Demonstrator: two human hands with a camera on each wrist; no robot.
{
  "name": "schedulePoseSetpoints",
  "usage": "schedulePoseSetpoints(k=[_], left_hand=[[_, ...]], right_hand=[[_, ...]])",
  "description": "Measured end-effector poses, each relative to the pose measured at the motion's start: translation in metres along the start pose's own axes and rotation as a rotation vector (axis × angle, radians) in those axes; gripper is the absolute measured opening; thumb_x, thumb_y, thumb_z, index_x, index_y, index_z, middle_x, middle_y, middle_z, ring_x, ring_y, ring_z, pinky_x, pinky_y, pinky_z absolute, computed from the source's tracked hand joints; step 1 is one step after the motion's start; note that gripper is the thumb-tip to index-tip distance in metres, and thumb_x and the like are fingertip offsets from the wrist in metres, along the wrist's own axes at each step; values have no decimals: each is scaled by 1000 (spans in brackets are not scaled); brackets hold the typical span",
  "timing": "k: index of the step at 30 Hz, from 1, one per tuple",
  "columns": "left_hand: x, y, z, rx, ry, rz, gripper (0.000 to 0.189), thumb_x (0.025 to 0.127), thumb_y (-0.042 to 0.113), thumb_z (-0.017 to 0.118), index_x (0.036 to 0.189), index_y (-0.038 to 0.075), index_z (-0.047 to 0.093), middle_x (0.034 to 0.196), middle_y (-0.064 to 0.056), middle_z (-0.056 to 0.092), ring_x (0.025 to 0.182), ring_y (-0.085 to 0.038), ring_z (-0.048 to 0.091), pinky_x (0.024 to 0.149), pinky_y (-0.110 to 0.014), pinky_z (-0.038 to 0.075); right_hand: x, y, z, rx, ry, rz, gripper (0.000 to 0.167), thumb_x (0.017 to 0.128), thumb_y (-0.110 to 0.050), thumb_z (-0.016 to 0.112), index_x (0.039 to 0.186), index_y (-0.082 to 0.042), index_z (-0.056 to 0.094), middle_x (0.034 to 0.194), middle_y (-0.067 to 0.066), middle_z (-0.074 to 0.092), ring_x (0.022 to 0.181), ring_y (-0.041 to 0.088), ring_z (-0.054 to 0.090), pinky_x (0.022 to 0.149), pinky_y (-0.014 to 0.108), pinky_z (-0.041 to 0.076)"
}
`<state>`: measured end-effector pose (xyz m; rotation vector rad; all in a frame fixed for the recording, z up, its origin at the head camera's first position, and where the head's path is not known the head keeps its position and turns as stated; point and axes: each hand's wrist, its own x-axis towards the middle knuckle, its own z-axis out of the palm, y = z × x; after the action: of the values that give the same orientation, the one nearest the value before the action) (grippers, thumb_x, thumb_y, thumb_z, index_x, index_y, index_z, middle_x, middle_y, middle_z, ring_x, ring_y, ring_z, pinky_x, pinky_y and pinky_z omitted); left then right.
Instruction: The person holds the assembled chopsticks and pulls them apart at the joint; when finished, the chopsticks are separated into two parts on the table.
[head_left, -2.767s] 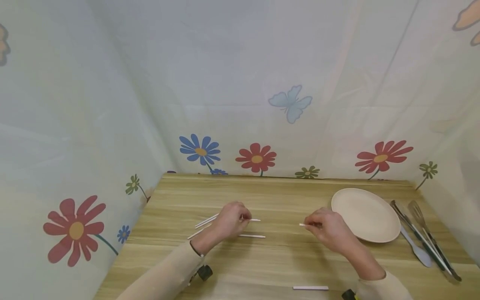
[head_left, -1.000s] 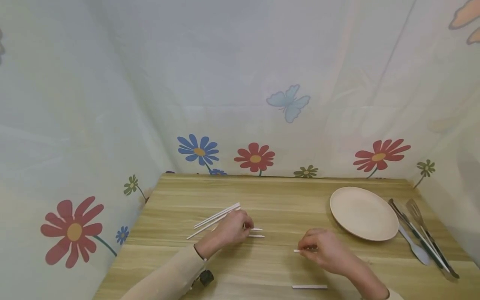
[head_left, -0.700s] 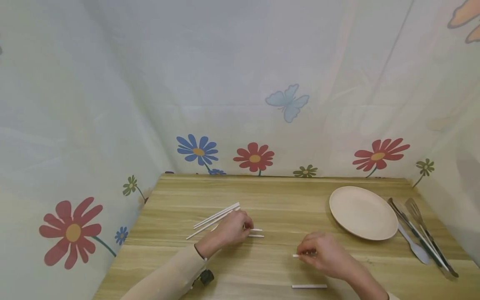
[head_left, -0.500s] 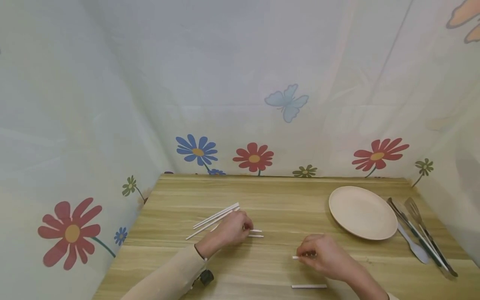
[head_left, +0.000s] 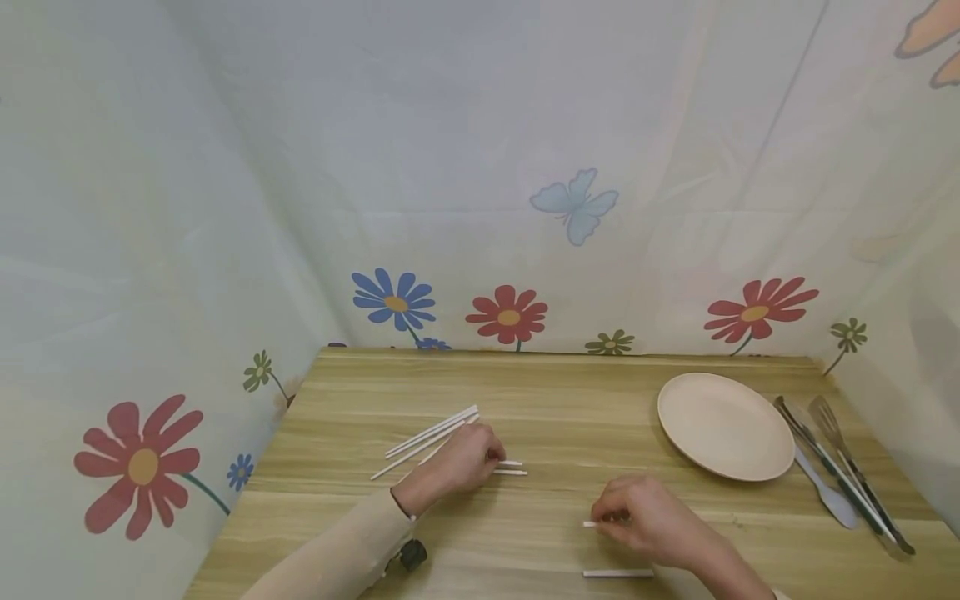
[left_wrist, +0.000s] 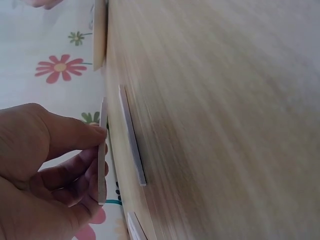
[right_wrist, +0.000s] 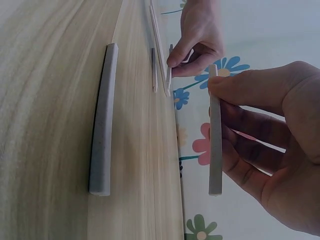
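Note:
My left hand (head_left: 468, 458) pinches a short white stick (left_wrist: 102, 170) between thumb and fingers, just above the wooden table. Right below it, a second short stick (left_wrist: 131, 137) lies flat on the wood, partly covered by the hand in the head view. Further right and nearer the front, my right hand (head_left: 648, 517) grips a similar white stick (right_wrist: 215, 140) by thumb and fingertips, with only its left tip showing in the head view. Another short stick (head_left: 618, 573) rests on the table in front of that hand. Several longer white sticks (head_left: 423, 442) lie beside my left hand, partly hidden by it.
A beige oval plate (head_left: 723, 427) stands at the back right. Beside it lie a pale spoon (head_left: 828, 496) and several long-handled utensils (head_left: 847, 458) along the table's right side. A flower-printed curtain (head_left: 585, 275) surrounds the table's back and sides.
My right hand has moved toward the front edge with its stick, close to the stick lying there. My left hand has shifted slightly nearer, uncovering more of the long sticks.

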<state>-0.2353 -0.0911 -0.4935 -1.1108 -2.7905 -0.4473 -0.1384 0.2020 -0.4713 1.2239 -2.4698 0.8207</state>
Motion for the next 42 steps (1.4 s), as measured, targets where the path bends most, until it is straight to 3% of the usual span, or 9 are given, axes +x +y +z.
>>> schedulePoseSetpoints(k=[16,34,42], left_hand=[[0,-1,3,-19,-54,-3,10,80,6,71,80,13,78,76,6,71,74,-7,64,69,-23,52],[-1,-2,5,11,-79,-28,8,81,11,72,81,16,78,77,5,72,77,-7,64,72,-23,52],[0,-2,8,23,-119,-55,11,84,11,72,84,19,80,79,9,72,76,-2,62,69,-20,50]], right_hand=[[-3,-3,4,25,-44,-26,18,72,-8,82,77,-23,73,75,-18,63,69,-6,54,62,6,39],[-8,-2,6,37,-94,19,17,73,-8,80,79,-23,73,77,-19,63,71,-8,55,61,6,41],[-10,-2,6,44,-104,23,15,75,-10,80,79,-23,73,78,-18,63,71,-8,55,61,6,41]])
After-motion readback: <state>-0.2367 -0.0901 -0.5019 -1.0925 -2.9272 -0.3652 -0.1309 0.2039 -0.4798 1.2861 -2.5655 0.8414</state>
